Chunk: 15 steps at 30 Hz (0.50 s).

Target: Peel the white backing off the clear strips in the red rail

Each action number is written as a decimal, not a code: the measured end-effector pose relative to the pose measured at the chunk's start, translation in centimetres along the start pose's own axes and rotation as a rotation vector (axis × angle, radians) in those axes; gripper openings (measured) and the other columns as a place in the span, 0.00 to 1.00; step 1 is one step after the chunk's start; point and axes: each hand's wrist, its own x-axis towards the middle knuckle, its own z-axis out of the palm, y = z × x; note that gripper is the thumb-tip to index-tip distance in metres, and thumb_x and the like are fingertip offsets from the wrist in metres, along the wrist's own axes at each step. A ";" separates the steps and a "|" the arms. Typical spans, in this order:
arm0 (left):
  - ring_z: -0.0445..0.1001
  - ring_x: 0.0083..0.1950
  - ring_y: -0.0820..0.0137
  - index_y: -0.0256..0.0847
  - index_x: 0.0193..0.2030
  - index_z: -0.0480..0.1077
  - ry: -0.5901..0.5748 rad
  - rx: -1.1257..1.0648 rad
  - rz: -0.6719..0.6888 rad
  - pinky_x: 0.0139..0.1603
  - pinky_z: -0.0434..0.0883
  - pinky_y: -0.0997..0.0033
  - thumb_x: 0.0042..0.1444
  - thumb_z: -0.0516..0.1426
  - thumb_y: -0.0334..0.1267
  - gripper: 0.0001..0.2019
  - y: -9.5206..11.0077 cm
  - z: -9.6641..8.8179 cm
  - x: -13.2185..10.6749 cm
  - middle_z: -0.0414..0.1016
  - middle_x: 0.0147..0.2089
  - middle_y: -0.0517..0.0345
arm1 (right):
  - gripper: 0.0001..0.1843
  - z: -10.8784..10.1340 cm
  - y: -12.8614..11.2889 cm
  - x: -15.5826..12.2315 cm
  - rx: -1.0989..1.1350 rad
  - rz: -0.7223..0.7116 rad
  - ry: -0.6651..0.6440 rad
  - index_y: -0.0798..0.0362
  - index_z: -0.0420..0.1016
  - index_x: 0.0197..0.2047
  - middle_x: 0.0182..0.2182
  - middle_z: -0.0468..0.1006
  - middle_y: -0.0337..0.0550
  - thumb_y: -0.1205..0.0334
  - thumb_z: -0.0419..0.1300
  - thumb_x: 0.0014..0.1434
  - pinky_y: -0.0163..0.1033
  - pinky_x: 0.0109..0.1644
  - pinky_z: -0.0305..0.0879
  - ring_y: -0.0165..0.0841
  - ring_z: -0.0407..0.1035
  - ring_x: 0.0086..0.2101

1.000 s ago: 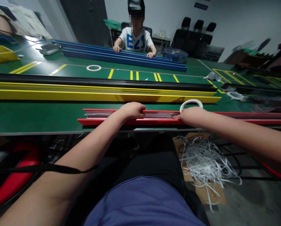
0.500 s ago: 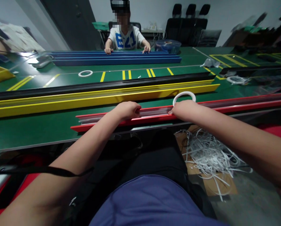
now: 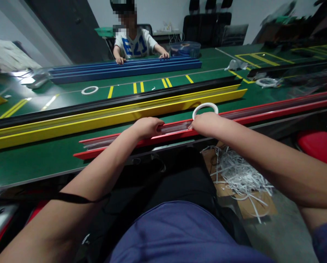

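A long red channel strip (image 3: 169,138) with a clear inner lining lies along the near edge of the table. My left hand (image 3: 148,128) is closed over it, fingers curled down into the groove. Farther right, my right hand (image 3: 207,125) is also closed, its fingertips pinched low at the same groove. A white tape roll (image 3: 216,107) stands up behind the right hand, which hides its lower part and seems to hold it. Between the hands, a short stretch of the lined groove shows. My fingertips are mostly hidden.
Beyond the red strip lie a yellow channel (image 3: 116,123) and a black channel (image 3: 141,95). Across the green table (image 3: 47,155), a co-worker (image 3: 136,42) rests both hands on blue channels (image 3: 125,71). Another white ring (image 3: 89,90) lies flat. White strip scraps (image 3: 242,175) heap on the floor.
The whole view has shifted and tilted slightly. The gap between my hands is a little narrower, with my left hand slightly farther along the red strip to the right.
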 end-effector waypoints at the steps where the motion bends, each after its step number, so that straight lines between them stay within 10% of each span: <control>1: 0.72 0.36 0.67 0.46 0.39 0.74 0.014 -0.006 0.011 0.31 0.56 0.67 0.60 0.55 0.43 0.08 0.2 0.1 0.3 0.80 0.41 0.56 | 0.23 0.1 0.1 0.2 0.017 0.006 -0.004 0.57 0.83 0.56 0.50 0.81 0.61 0.74 0.56 0.62 0.52 0.53 0.72 0.50 0.77 0.47; 15: 0.74 0.35 0.66 0.48 0.41 0.76 -0.011 -0.021 -0.055 0.30 0.57 0.68 0.57 0.57 0.49 0.11 1.6 0.2 2.1 0.81 0.40 0.57 | 0.21 1.6 1.6 0.6 0.268 -0.005 0.082 0.50 0.82 0.59 0.50 0.82 0.55 0.68 0.60 0.66 0.48 0.54 0.69 0.47 0.77 0.46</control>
